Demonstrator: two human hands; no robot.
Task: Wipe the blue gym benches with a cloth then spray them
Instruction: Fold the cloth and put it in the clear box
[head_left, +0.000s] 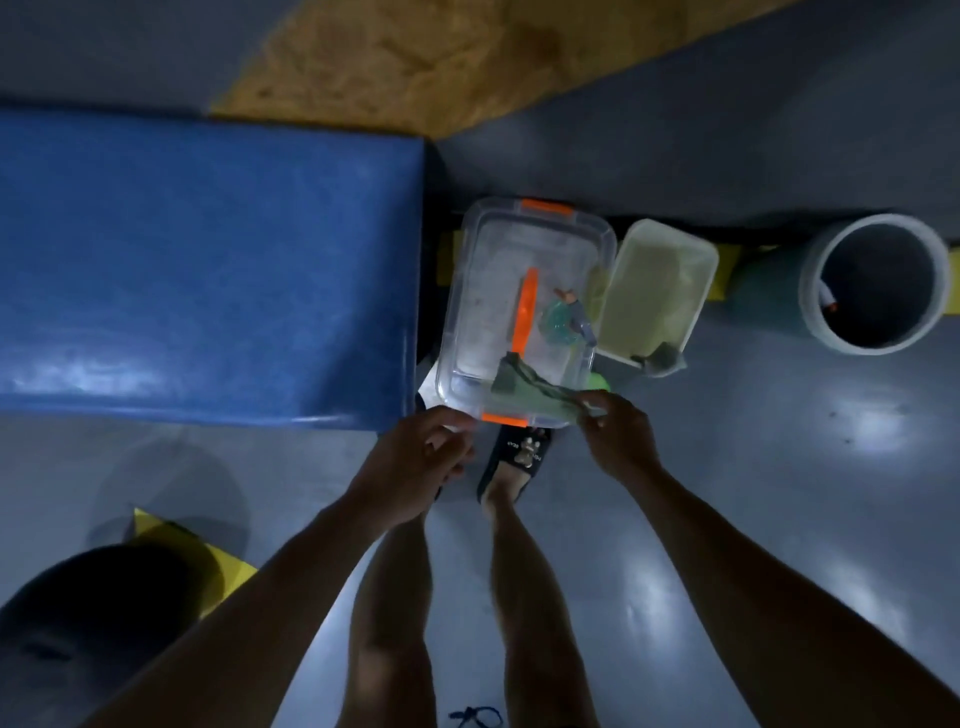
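- Bare legs (524, 597) are standing nearest my view, one foot in a dark sandal (519, 452) on the glossy grey floor (779, 519).
- I am seeing the left hand (415, 462) reaching toward the near edge of a clear plastic bin (488, 291); its fingers are curled and loosely gathered just beside the orange latch (506, 417), and I cannot tell whether they are touching the bin.
- I am seeing the right hand (615, 434) pinching one end of a green cloth (540, 387), which is draping over the bin's near right corner, partly inside and partly outside.
- I am noting an orange handle piece (525, 312) and a teal spray bottle (563, 319) lying inside the bin; the bottle's outline is blurred.
- I am observing the bin's pale lid (657, 291) lying tilted just beside the bin on its right.
- I am recording the blue bench (208, 270) sitting left of the bin, its padded surface showing glare along the near edge; bench and bin are standing close, contact undetermined.
- I am logging a grey round bucket (878, 283) standing well to the right, with a small object inside too dim to identify.
- I am noting a dark rounded object (83, 623) and a yellow piece (197, 561) sitting at lower left.
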